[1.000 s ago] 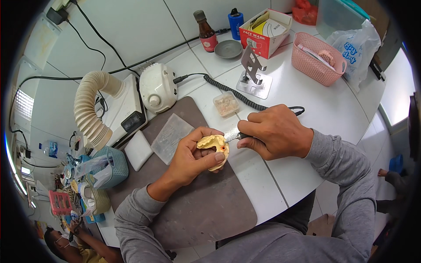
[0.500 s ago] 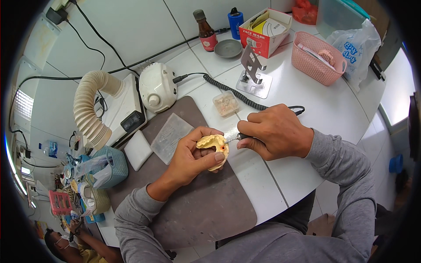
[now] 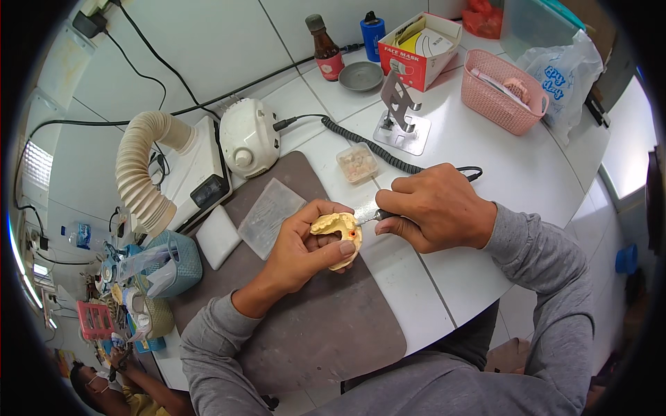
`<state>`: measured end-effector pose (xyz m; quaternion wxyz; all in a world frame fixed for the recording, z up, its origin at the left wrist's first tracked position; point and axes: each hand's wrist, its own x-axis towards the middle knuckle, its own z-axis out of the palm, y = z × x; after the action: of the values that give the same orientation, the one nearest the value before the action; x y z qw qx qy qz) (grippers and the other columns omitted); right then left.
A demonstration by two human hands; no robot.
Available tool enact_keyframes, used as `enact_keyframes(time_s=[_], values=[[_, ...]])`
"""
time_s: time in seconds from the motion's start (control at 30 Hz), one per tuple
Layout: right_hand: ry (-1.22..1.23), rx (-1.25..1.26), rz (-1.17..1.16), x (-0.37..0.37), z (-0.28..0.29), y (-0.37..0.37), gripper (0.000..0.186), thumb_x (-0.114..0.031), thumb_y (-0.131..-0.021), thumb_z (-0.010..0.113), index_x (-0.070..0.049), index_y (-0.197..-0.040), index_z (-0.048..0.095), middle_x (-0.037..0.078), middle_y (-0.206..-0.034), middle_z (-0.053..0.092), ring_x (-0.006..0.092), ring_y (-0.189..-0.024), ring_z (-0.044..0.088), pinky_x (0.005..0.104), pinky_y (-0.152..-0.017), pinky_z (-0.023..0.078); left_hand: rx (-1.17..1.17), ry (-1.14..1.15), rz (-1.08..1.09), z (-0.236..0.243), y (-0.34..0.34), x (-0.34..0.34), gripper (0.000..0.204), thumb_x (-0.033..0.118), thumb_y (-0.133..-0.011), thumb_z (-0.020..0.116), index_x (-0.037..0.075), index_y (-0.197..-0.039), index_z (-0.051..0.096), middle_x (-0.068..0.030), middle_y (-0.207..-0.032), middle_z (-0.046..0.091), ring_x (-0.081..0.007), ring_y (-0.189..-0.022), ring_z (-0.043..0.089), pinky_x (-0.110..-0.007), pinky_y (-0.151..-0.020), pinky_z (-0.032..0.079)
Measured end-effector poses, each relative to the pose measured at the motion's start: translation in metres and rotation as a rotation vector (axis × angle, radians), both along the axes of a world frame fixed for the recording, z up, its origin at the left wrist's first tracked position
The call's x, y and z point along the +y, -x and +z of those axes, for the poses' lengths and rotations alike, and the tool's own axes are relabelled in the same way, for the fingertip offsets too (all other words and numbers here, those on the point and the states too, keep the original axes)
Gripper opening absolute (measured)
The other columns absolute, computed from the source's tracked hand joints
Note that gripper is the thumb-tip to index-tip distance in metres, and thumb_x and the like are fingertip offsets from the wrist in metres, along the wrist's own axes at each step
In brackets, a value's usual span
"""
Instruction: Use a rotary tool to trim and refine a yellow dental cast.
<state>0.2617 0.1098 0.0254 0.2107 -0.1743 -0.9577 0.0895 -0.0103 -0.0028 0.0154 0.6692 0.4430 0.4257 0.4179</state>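
1. tooth model (image 3: 340, 223) in pale yellow, shaped like a horseshoe, sits in your left hand (image 3: 295, 246), raised above the desk (image 3: 399, 277); that grip is clamped firmly around it, and a small red spot (image 3: 353, 234) shows on its right side.
2. your right hand (image 3: 440, 211) has its grip pinched round a slim handpiece (image 3: 379, 215), pointed at the model's right-hand edge (whether the tip actually touches, you can't tell from this view).
3. below your left hand lies a brown mat (image 3: 326, 333); a clear flat box (image 3: 270, 215) rests on it, just left of that hand, with a white block (image 3: 220, 238) near it.
4. beyond the mat stands a white control unit (image 3: 251, 142) with a round knob; a black coiled cord (image 3: 371, 144) runs from it towards your right hand, passing a small clear tub (image 3: 357, 164) of pale pieces.
5. farther back you have a metal stand (image 3: 399, 104), a grey dish (image 3: 361, 78), a brown bottle (image 3: 324, 48) and a red-and-white box (image 3: 406, 69); a pink basket (image 3: 499, 104) is to their right.
6. to your left, a ribbed cream hose (image 3: 133, 166) curves down toward a blue basket (image 3: 184, 267), and another person (image 3: 104, 388) shows at the lower left.
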Motion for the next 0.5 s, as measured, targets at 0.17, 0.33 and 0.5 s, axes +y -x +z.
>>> enact_keyframes(time_s=[0.17, 0.33, 0.5], values=[[-0.007, -0.003, 0.001, -0.0005, 0.0000, 0.0002, 0.040, -0.051, -0.105, 0.071, -0.013, -0.097, 0.066, 0.005, -0.073, 0.061, 0.0284, -0.059, 0.066, 0.0431, -0.052, 0.049, -0.005, 0.001, 0.001, -0.0005, 0.0005, 0.0003, 0.048, 0.007, -0.100, 0.082, -0.001, -0.140, 0.057, -0.0097, -0.118, 0.073, -0.0132, -0.096, 0.074, -0.029, -0.082, 0.063], [0.002, -0.007, -0.006, 0.0001, 0.0000, 0.0000, 0.040, -0.051, -0.106, 0.070, -0.013, -0.097, 0.066, 0.005, -0.073, 0.061, 0.0285, -0.059, 0.066, 0.0430, -0.052, 0.050, 0.004, -0.002, 0.011, -0.0006, -0.0004, -0.0003, 0.047, 0.006, -0.100, 0.082, -0.001, -0.140, 0.057, -0.0097, -0.118, 0.073, -0.0130, -0.095, 0.074, -0.029, -0.081, 0.062], [-0.005, -0.003, 0.001, -0.0002, -0.0002, 0.0001, 0.039, -0.051, -0.106, 0.070, -0.013, -0.097, 0.066, 0.005, -0.073, 0.061, 0.0282, -0.059, 0.067, 0.0431, -0.052, 0.050, -0.008, 0.004, 0.002, -0.0002, 0.0001, 0.0001, 0.047, 0.006, -0.100, 0.082, -0.001, -0.140, 0.058, -0.0095, -0.117, 0.073, -0.0128, -0.096, 0.073, -0.029, -0.081, 0.062]])
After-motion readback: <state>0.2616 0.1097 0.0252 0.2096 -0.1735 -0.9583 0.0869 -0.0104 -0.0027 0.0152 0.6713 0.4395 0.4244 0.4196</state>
